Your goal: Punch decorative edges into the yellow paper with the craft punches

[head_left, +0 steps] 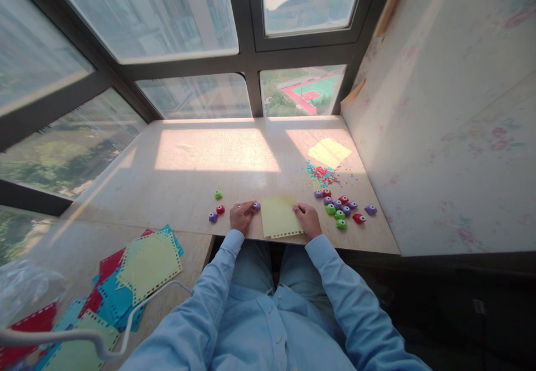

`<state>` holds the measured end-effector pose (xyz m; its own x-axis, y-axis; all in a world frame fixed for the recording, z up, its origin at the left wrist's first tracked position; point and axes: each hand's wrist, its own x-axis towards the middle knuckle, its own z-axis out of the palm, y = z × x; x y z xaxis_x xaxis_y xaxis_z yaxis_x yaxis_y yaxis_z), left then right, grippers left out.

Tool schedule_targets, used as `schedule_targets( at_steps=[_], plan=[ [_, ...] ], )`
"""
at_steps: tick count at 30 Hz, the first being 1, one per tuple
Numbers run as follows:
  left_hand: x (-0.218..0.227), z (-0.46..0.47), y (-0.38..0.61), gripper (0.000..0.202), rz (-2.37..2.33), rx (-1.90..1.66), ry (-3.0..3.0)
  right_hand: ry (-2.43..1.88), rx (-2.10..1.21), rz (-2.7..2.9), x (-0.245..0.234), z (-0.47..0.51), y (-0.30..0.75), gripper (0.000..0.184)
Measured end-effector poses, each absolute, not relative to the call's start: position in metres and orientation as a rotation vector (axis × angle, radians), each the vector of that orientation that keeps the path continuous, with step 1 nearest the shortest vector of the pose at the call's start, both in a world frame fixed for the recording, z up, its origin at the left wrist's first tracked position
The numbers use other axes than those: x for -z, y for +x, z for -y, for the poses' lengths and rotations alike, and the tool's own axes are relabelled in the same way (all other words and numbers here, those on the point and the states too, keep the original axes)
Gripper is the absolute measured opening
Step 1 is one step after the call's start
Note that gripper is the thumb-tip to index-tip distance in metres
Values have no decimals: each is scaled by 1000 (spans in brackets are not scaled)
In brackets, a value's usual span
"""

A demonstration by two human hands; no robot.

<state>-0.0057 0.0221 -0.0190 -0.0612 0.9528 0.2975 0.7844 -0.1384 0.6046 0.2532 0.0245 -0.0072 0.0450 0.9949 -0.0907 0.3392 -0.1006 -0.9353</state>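
A pale yellow sheet of paper (281, 215) lies at the front edge of the table, with a row of small punched holes along its near edge. My left hand (242, 217) is closed around a small purple craft punch (256, 206) at the sheet's left edge; whether the paper is inside its slot, I cannot tell. On the opposite side, my right hand (308, 220) pinches the sheet's right edge between thumb and fingers. Left of my left hand sit a green punch (218, 194), a red punch (220, 209) and another purple punch (213, 217).
Several punches (340, 213) in purple, green and red cluster at the right. Behind them are paper bits (324, 176) and yellow sheets (329, 152). Hole-edged coloured sheets (151, 265) pile up at lower left, near a white cable (100, 348) and clear plastic (27, 287).
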Motion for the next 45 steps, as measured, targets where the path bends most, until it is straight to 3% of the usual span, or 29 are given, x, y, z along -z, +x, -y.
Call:
schedule_targets(
  at_steps=[40, 45],
  plan=[
    [19, -21, -5, 26, -1905, -950, 1990, -1559, -1047, 1646, 1, -31, 253, 37],
    [17, -20, -5, 25, -1895, -965, 1984, -1699, -597, 1794, -8, -29, 256, 39]
  ],
)
